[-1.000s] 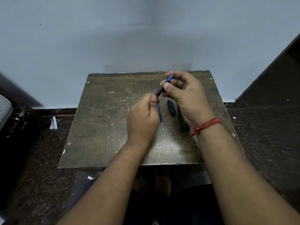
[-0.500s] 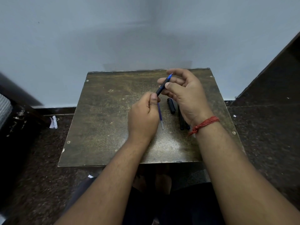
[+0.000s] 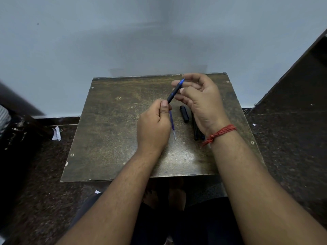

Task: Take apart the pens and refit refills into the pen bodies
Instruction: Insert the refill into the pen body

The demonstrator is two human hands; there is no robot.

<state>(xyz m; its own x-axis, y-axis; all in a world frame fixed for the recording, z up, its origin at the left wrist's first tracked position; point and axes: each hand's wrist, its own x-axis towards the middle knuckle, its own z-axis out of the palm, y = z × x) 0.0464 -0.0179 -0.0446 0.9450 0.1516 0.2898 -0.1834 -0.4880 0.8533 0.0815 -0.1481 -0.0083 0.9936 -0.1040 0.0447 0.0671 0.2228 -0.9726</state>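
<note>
My left hand (image 3: 153, 124) pinches the black-barrelled blue-tipped pen (image 3: 174, 91); right fingers (image 3: 185, 90) curl around its tip. I'd twist straight, gently.

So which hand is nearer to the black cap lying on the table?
Right. The right hand hovers just beside and above the black cap, to its right. The left hand sits farther off to the cap's left, beyond the loose refill.

Scuffed brown board table (image 3: 113, 131): loose refill (image 3: 173, 126), black cap (image 3: 184, 114), black pens (image 3: 196, 131) lying flat.
</note>
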